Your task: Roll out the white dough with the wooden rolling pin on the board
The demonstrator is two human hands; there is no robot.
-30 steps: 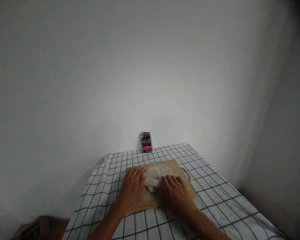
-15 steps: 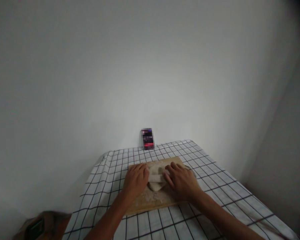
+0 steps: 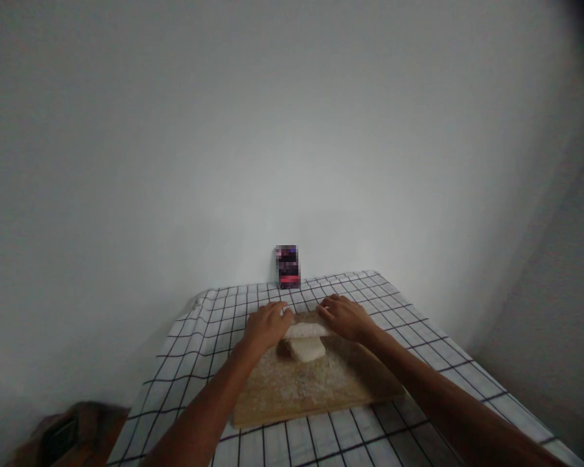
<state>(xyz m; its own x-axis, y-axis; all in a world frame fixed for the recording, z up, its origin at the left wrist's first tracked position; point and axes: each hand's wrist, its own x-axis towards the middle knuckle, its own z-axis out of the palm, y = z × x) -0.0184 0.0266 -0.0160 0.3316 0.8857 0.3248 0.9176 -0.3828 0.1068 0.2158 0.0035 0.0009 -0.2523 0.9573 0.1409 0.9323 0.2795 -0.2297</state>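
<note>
A floury, pale rolling pin lies crosswise over a piece of white dough on a wooden board. My left hand is closed over the pin's left end, and my right hand over its right end. Both hands hide the pin's ends. Toward me, the near part of the dough sticks out from under the pin; its far part is hidden. Flour dusts the board around it.
The board rests on a table with a white, black-checked cloth. A small dark upright object, pixelated, leans at the wall behind the table. A brown item stands low at the left.
Both hands have moved away from me with the rolling pin, toward the board's far edge. More of the board's near part now shows.
</note>
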